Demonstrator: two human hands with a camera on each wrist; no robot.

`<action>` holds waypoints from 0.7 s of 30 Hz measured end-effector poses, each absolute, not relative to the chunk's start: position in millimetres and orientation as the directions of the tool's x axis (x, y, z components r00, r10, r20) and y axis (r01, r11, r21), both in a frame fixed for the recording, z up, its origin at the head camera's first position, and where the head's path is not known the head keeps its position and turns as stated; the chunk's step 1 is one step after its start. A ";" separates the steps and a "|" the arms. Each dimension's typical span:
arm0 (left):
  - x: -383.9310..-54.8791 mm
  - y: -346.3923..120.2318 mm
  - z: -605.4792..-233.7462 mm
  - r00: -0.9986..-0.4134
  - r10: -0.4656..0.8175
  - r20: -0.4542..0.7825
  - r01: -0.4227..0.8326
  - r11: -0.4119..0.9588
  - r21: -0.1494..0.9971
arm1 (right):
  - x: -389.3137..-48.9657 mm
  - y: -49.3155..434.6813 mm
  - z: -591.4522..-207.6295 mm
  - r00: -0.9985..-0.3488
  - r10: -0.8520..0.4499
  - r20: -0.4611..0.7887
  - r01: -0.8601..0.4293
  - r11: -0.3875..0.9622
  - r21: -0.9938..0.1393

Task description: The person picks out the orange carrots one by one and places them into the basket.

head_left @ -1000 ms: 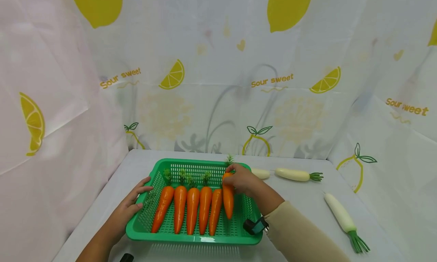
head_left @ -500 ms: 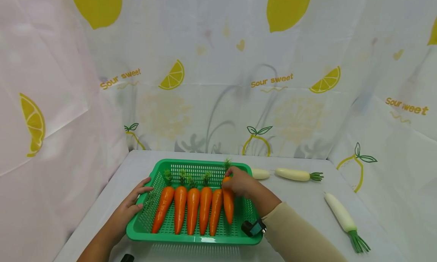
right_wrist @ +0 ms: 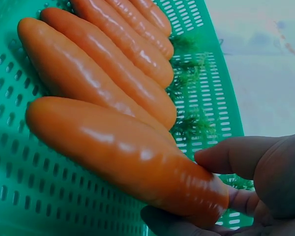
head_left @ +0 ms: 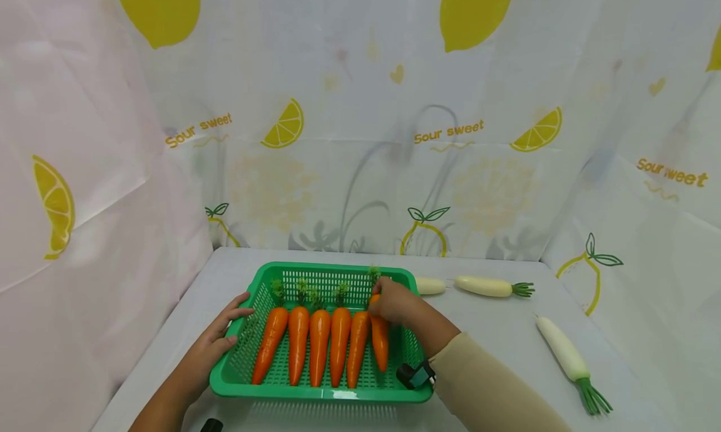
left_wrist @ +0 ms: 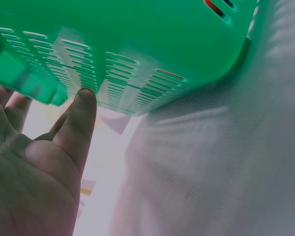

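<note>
A green plastic basket (head_left: 322,394) holds several orange carrots (head_left: 320,350) with leafy tops, lying side by side. My right hand (head_left: 394,302) pinches the thick top end of the rightmost carrot (head_left: 380,347), its tip pointing toward me inside the basket. In the right wrist view the thumb and fingers close round that carrot (right_wrist: 123,152), beside the neighbouring carrots. Over the basket's left rim lie the fairly straight fingers of my left hand (head_left: 211,341). From the left wrist view, the left thumb (left_wrist: 81,123) is against the slotted side wall.
On the white table (head_left: 484,357), a white radish (head_left: 483,287) lies behind right of the basket, and another radish (head_left: 562,350) lies farther right. A third radish (head_left: 430,286) is partly hidden behind the basket. Lemon-printed cloth (head_left: 349,169) encloses the back and sides.
My right hand has lowered slightly with the carrot, whose tip has come nearer to me and a little right. The left hand stays on the basket rim.
</note>
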State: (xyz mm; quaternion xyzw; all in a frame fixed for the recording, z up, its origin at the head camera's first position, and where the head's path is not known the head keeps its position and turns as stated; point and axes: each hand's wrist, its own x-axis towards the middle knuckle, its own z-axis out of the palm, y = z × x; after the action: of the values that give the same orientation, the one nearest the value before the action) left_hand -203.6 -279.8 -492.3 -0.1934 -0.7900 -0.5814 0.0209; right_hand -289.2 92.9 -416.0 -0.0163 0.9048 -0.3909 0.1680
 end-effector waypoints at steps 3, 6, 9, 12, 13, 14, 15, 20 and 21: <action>-204.4 -280.2 -491.5 -0.923 0.283 0.261 0.334 0.253 0.908 | -292.0 92.3 -418.1 -0.942 -0.150 -0.300 0.105 0.718 -0.688; -205.3 -280.5 -491.0 -0.922 0.284 0.265 0.338 0.253 0.906 | -294.0 91.9 -419.4 -0.941 -0.148 -0.305 0.100 0.738 -0.668; -205.8 -281.2 -491.2 -0.922 0.282 0.267 0.340 0.255 0.905 | -294.1 91.2 -419.7 -0.940 -0.155 -0.304 0.085 0.756 -0.649; -206.3 -282.1 -491.9 -0.922 0.283 0.264 0.338 0.256 0.906 | -292.9 90.0 -419.8 -0.940 -0.155 -0.303 0.078 0.770 -0.633; -206.5 -282.4 -492.2 -0.922 0.284 0.262 0.336 0.254 0.907 | -292.3 89.5 -419.6 -0.940 -0.154 -0.304 0.077 0.773 -0.629; -206.8 -282.6 -492.6 -0.923 0.285 0.259 0.333 0.252 0.909 | -291.9 89.1 -419.3 -0.940 -0.151 -0.305 0.078 0.777 -0.625; -206.9 -282.7 -493.0 -0.923 0.286 0.257 0.331 0.250 0.910 | -291.3 88.6 -418.8 -0.940 -0.150 -0.306 0.079 0.779 -0.623; -207.0 -282.9 -494.0 -0.926 0.285 0.248 0.321 0.249 0.914 | -288.5 88.4 -414.4 -0.939 -0.154 -0.307 0.076 0.779 -0.623; -206.8 -283.1 -493.8 -0.926 0.284 0.247 0.320 0.251 0.913 | -287.8 88.8 -412.7 -0.940 -0.157 -0.305 0.073 0.777 -0.626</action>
State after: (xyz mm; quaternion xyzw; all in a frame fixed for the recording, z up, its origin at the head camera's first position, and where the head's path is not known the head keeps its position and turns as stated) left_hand -206.8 -283.1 -493.8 -0.1911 -0.7906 -0.5815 0.0158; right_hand -287.8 88.8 -412.7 -0.0224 0.9266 -0.3334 0.1724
